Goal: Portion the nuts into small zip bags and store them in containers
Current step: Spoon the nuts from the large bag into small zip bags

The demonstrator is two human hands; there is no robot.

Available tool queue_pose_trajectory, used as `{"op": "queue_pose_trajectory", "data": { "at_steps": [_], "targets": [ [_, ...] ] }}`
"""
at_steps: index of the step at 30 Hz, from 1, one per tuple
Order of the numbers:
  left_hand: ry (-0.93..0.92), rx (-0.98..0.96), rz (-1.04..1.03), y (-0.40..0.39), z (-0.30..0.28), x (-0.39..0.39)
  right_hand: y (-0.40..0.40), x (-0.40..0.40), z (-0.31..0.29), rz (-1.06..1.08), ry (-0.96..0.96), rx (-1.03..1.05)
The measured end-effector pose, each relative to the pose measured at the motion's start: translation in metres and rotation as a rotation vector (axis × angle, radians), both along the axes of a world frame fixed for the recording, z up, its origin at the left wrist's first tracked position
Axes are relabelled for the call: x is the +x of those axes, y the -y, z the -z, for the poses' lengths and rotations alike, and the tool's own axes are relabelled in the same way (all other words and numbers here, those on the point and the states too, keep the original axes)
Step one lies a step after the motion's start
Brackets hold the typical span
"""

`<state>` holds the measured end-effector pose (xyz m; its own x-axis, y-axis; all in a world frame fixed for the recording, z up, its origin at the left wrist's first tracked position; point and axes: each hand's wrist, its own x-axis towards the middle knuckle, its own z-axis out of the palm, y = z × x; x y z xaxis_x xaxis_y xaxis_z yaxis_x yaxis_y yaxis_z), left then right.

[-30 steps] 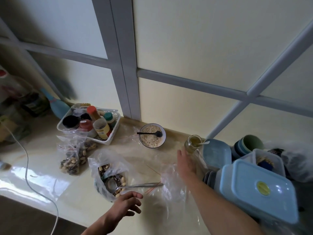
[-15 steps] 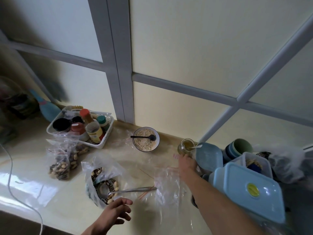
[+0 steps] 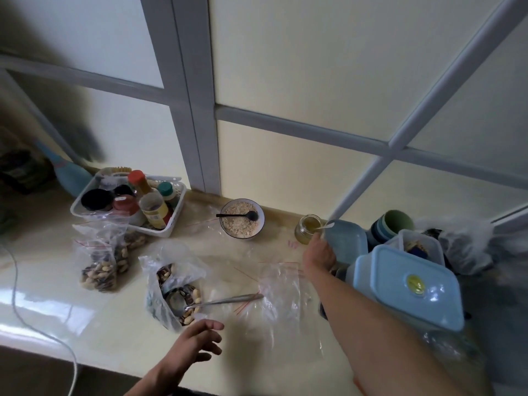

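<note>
Pale counter [image 3: 51,270] filling the lower frame, front edge running from 9 o'clock down to 6, dark drop just beyond it. Widest bare stretch at 8 o'clock, glossy, crossed only by a white cable [image 3: 17,284]. Narrower open lane through the middle, half covered by flat empty zip bags [image 3: 281,290] with red seal lines.

Crowded over at 3 o'clock: big blue-lidded container [image 3: 411,284] stacked on top, yellow button in the lid, tight against the right forearm. Behind it a clear tub [image 3: 420,244] with something dark inside, hard to make out. Nested cups [image 3: 395,224] at the back.

At 10 o'clock, white basket [image 3: 168,227] packed with capped bottles and jars. Just in front, touching it, two filled zip bags [image 3: 101,267] of nuts, standing slumped.

Centre-left, open clear bag of nuts [image 3: 171,284], metal ladle [image 3: 197,302] lying in its mouth, handle pointing to 3 o'clock.

At 12 o'clock near the wall, bowl [image 3: 242,218] of pale grain with a black spoon in it. Beside it, small glass jar [image 3: 307,228] of yellowish liquid.

Right hand [image 3: 318,252] reaching out to 2 o'clock, curled onto the edge of a grey-blue lid [image 3: 347,241], gripping it, probably thumb in front. Left hand [image 3: 194,347] low at 6 o'clock, fingers spread loose, holding nothing, hovering just short of the open bag.
</note>
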<state>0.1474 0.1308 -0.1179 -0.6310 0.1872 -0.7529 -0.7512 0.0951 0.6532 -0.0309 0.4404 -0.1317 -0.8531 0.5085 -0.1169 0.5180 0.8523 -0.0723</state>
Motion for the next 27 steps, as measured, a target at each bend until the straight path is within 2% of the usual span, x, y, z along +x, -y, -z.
{"op": "queue_pose_trajectory", "data": {
  "at_steps": [5,8,10,12,15,18,19,21,23,27],
  "targets": [
    [-0.017,0.037,0.017,0.001,-0.002,0.001,0.008,0.005,-0.001,0.0,-0.239,-0.069],
    [-0.036,0.076,0.049,-0.002,-0.009,-0.005,0.019,0.018,-0.011,0.054,-0.505,-0.184],
    [-0.06,0.111,0.069,-0.004,-0.016,-0.011,0.032,0.031,-0.029,0.125,-0.592,-0.497],
    [-0.086,0.142,0.08,-0.006,-0.024,-0.017,0.046,0.05,-0.045,0.15,-0.565,-0.77],
    [-0.125,0.193,0.045,-0.003,-0.037,-0.03,0.065,0.079,-0.066,0.168,-0.428,-1.033],
    [-0.109,0.271,-0.029,0.007,-0.051,-0.041,0.093,0.105,-0.09,0.281,-0.271,-1.587],
    [-0.092,0.303,-0.03,0.013,-0.055,-0.044,0.101,0.113,-0.094,0.306,-0.239,-1.69],
    [-0.081,0.356,0.034,0.023,-0.063,-0.046,0.115,0.129,-0.091,0.321,-0.198,-1.713],
    [-0.102,0.377,0.123,0.031,-0.069,-0.045,0.128,0.143,-0.08,0.293,-0.177,-1.597],
    [-0.138,0.274,0.122,0.04,-0.066,-0.038,0.161,0.16,-0.075,0.247,-0.185,-1.533]
  ]
}}
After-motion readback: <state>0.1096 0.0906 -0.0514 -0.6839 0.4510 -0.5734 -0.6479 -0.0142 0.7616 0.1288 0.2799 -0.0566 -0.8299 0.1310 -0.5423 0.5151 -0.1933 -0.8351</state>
